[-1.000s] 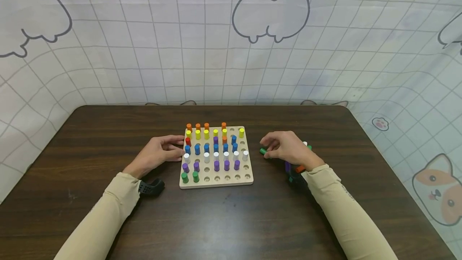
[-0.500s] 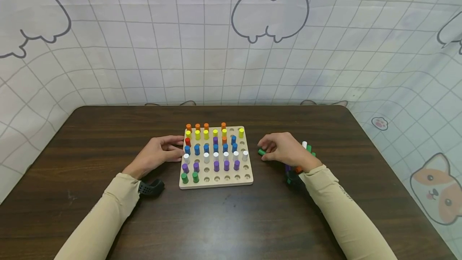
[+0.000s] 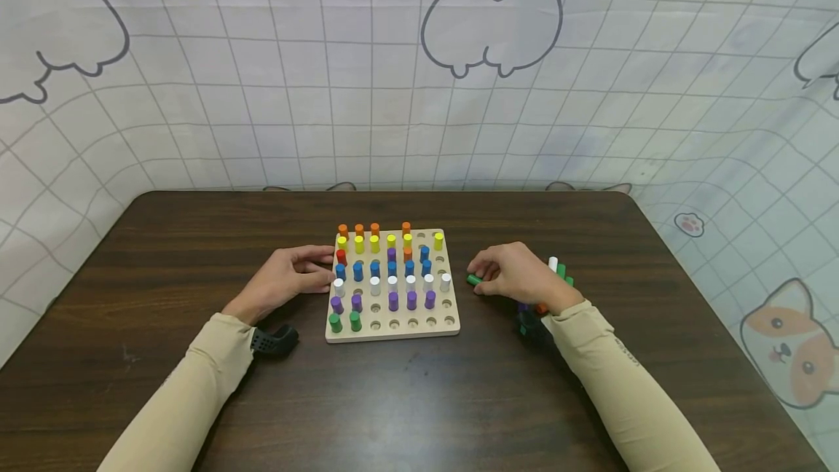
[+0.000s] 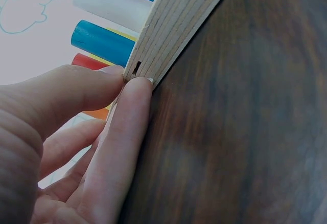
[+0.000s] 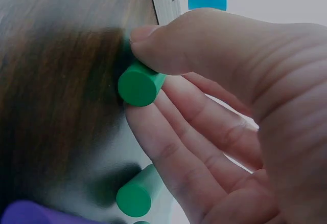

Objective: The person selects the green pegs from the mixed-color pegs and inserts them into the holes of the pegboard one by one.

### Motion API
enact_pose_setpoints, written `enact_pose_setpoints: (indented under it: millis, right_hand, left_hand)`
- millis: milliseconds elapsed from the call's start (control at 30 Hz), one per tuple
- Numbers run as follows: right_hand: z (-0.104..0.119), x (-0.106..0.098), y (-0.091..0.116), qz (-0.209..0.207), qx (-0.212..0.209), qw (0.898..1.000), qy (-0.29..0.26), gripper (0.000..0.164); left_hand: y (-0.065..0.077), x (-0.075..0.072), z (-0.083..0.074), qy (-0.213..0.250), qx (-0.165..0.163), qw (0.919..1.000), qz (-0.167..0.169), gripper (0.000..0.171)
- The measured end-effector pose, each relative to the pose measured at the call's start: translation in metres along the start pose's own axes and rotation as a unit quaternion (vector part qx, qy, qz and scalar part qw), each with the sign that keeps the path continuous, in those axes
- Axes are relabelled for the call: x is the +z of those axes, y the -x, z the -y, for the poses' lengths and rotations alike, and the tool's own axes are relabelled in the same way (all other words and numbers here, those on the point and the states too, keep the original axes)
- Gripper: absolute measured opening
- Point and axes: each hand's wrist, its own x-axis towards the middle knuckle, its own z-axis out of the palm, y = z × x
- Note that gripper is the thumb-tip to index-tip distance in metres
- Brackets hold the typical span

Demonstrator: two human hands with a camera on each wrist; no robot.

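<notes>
A wooden pegboard lies on the table, with upright pegs in coloured rows. My left hand is at its left side; in the left wrist view the thumb tip and a fingertip touch the board's edge. To the right of the board, my right hand pinches a green peg between thumb and index finger, close over the tabletop. The peg lies on its side, its round end facing the right wrist camera. Two green pegs stand in the board's front row, beside several bare holes.
Loose pegs lie by the right wrist, among them a white peg, another green peg and a purple peg, partly hidden by the arm. A patterned cloth hangs behind the dark table.
My right hand has shifted slightly left and towards me with the green peg. More of the loose pegs shows behind the wrist. The left hand and the board stay put.
</notes>
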Motion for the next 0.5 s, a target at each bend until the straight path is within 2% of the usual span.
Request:
enact_pose_setpoints:
  millis: [500]
  right_hand:
    - [0.0063,-0.0063,0.0040,-0.040,-0.008,0.999,0.002,0.022]
  left_hand:
    - [-0.0001,0.0005,-0.0006,0.016,-0.004,0.9999,0.003,0.065]
